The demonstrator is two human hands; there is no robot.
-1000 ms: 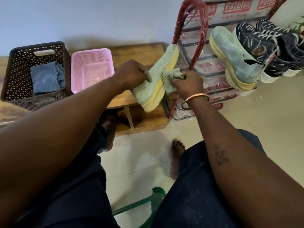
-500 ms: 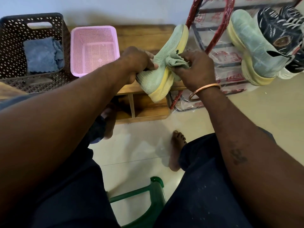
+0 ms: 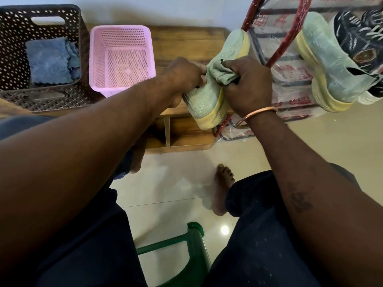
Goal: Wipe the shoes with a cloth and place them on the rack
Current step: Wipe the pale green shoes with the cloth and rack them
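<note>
R hand (image 3: 248, 85) is bunching the cloth (image 3: 221, 72) in curled fingers and pressing it onto the shoe (image 3: 209, 96) approx mid-upper. L hand (image 3: 184, 77) is gripping the shoe from its left side, fingers wrapped onto the knit; can't tell if they're hooking inside the opening. The shoe is being held in the air, toe pointing far and yellow sole facing right. It's sitting over the right end of the bench (image 3: 186, 42), just left of the rack (image 3: 275, 38) frame.

Its mate (image 3: 331, 65) is lying tilted on the rack w/ dark shoes (image 3: 360, 38) at far right. Left on the bench are a pink basket (image 3: 97, 65) and a brown basket (image 3: 12, 48) holding blue cloths (image 3: 49, 61).

Risks, as I'm judging them:
- The knit is soft and only one hand is bracing it, so a hard stroke could twist the shoe out and drop it to the floor, dirtying it again.
- The toe is working close to the rack frame, so a wide swing could bump it and shake the tilted mate off.
- The cloth wad could slip out mid-stroke.
</note>
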